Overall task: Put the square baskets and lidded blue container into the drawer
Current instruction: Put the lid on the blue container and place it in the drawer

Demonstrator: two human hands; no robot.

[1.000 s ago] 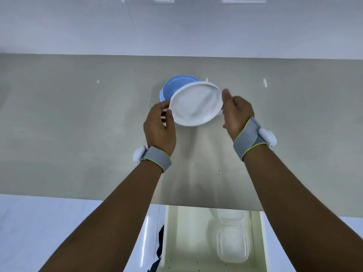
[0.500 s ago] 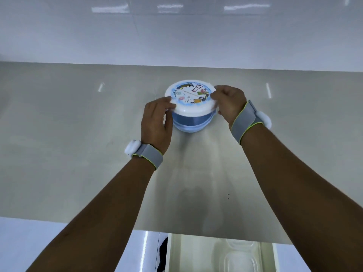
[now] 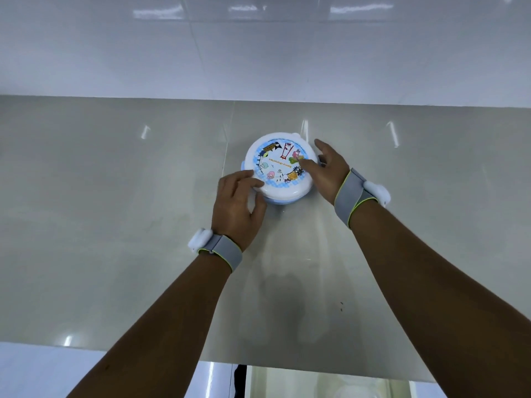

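Between the two hands, on the glossy grey countertop, sits the round blue plastic container with its white cartoon-printed lid on top. The left hand curls loosely against the lid's near-left rim; the right hand lies half open, thumb flat on the lid, fingers spread past its far side. Neither has lifted it. Pressing evenly round the rim should seat the lid before carrying. Below the wrists, the open cream drawer waits.

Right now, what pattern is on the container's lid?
White lid with a blue checkered ring and cartoon characters; head view.
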